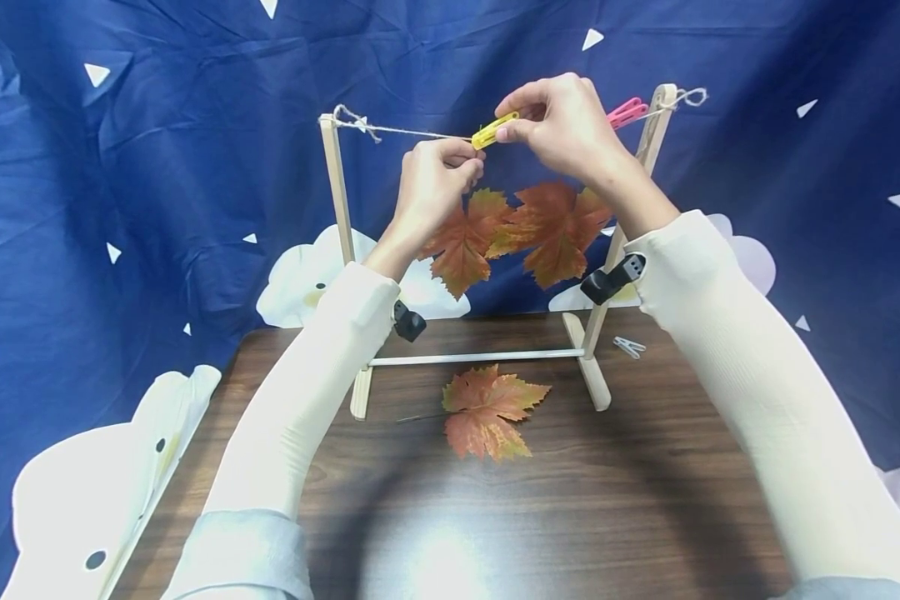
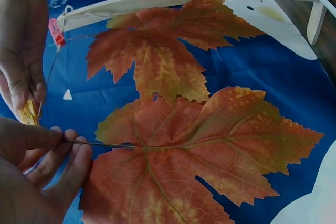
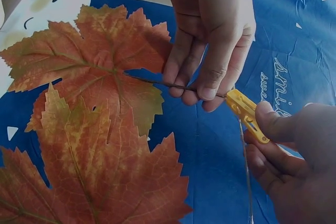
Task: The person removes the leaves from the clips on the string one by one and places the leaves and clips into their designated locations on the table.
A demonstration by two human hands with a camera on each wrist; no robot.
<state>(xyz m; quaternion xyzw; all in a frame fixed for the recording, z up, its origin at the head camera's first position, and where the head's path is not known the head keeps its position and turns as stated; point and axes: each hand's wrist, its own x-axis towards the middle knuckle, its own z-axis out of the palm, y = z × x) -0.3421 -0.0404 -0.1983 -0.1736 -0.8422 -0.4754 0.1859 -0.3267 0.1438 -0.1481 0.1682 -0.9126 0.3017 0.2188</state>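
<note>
My left hand pinches the thin stem of an orange-red maple leaf, which hangs below the fingers. With thumb and fingers my right hand grips a yellow clothespin. The clothespin's tip is at the string and right at the top end of the stem, beside the left fingertips. Farther right on the string sits a pink clothespin, partly behind the right hand in the head view. A second maple leaf hangs beside the held one, overlapping it in the wrist views.
Two wooden posts hold the string, joined low down by a white rod. On the brown table lie another maple leaf, in front of the rod, and a white clothespin, right of the stand. A blue cloth hangs behind.
</note>
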